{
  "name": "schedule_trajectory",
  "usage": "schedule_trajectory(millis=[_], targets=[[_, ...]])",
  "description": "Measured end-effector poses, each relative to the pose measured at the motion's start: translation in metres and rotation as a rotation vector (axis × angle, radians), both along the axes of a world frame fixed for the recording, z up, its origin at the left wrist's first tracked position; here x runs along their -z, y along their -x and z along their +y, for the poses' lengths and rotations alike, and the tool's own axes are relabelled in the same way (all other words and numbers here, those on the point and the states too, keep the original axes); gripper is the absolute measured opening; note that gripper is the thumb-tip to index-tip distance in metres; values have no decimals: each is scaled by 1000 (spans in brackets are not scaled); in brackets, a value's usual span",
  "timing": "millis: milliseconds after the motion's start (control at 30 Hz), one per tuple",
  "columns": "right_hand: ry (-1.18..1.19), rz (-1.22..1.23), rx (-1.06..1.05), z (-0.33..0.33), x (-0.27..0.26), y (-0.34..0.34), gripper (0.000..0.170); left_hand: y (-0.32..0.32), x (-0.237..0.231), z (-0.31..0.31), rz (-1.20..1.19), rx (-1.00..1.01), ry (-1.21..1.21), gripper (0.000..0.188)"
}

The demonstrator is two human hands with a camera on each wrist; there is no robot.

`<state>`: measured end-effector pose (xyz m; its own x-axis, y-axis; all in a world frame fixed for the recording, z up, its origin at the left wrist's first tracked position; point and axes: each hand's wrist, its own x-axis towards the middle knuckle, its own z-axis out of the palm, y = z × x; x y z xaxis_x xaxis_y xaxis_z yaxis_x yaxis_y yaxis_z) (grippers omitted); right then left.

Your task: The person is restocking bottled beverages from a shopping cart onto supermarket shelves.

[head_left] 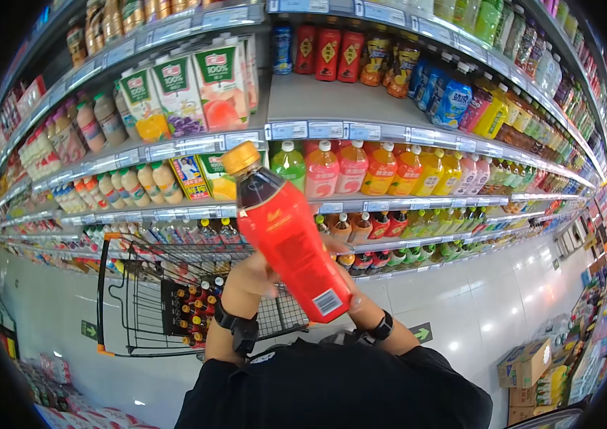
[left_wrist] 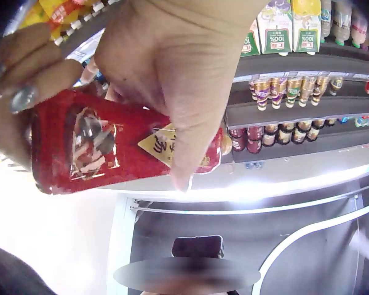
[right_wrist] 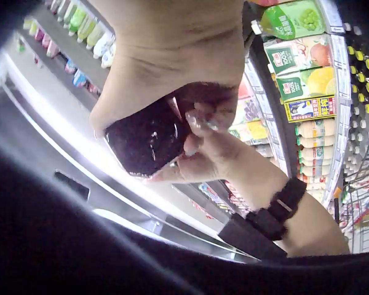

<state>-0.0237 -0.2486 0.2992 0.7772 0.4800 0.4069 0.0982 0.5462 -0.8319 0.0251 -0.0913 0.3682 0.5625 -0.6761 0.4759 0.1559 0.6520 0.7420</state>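
A large red-labelled bottle with a gold cap and dark drink is held up, tilted, in front of the body. The left hand grips its side; in the left wrist view the left hand has its thumb across the red label, near the cap end. The right hand holds the lower part near the barcode. In the right wrist view the right hand wraps round the bottle's dark base, with the left hand's fingers beyond it.
Shelves of bottled drinks and cartons stretch across the front. A wire shopping cart stands at the left with a black crate of small bottles. Cardboard boxes stand on the floor at the right.
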Motion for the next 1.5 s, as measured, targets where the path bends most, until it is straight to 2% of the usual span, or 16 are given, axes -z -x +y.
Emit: schedule_trajectory(millis=[67,100,167,233,333,400,433,467,500,533,567,667,933,1233,1367,1500], targets=[[-7,92,-143,-23,-4,-6,110,-7,11,-10,12,-201,-188,102],[-5,72,-203,-35,13,-13,102,-10,12,-19,28,-163,-155,94],[39,110,-160,-55,29,-21,96,-15,9,-43,68,-90,-81,79],[47,115,-159,-75,39,-32,88,-29,22,-63,79,-231,-118,72],[-71,150,136,-102,37,-40,76,-40,32,-97,106,-458,-170,65],[-93,65,220,-145,51,-58,57,-46,37,-119,83,-585,-208,64],[-55,-38,363,-162,30,-59,43,-47,36,-131,65,-592,-192,64],[7,-35,489,-180,16,-57,36,-46,31,-144,42,-596,-175,64],[323,-333,833,-199,3,-53,35,-39,17,-161,49,-576,-136,68],[655,-639,1154,-219,-13,-51,35,-40,20,-177,3,-643,-156,71],[852,-1046,1328,-241,-31,-48,37,-43,23,-188,-46,-716,-177,74],[785,-1425,1446,-283,-55,-38,39,-45,24,-223,-147,-840,-221,80],[633,-1648,1382,-343,-80,-20,38,-29,10,-290,-161,-876,-251,84],[646,-1652,1403,-367,-78,-13,37,-26,2,-320,-184,-807,-242,84],[651,-1673,1372,-370,-80,-17,30,-39,15,-313,-91,-687,-139,75],[682,-1550,1205,-361,-95,-41,23,-46,3,-309,-124,-769,-109,70]])
